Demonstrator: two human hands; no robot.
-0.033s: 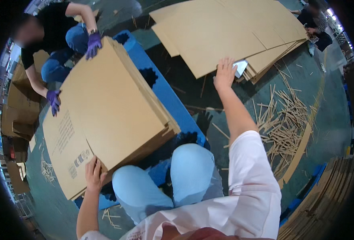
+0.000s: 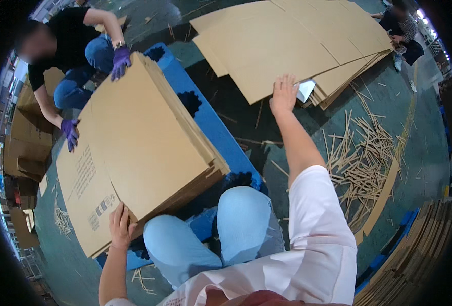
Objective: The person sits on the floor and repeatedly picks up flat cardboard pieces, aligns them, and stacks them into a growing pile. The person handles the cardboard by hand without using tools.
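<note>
A tall stack of flat brown cardboard sheets (image 2: 134, 132) lies at the left, printed on its near-left flap. My left hand (image 2: 121, 227) rests on its near edge beside a slit, fingers stretched over the top sheet. My right hand (image 2: 284, 96) lies palm down at the near edge of a second stack of cardboard sheets (image 2: 282, 43), fingers stretched out and its thumb mostly hidden. Just right of those fingers, a pale shiny flat piece (image 2: 306, 90) shows at the stack's edge; I cannot make out its kind.
A blue pallet (image 2: 185, 94) supports the left stack. Across it squats a co-worker, whose purple gloves (image 2: 120, 64) touch that stack. Thin cardboard strips (image 2: 363, 168) litter the green floor at right. More stacked cardboard (image 2: 414, 255) stands lower right. Another person (image 2: 399, 30) is at far right.
My right hand and the near corner of the right stack sit slightly lower in the picture. The left stack appears shifted slightly right. Both my hands keep their places on the cardboard.
</note>
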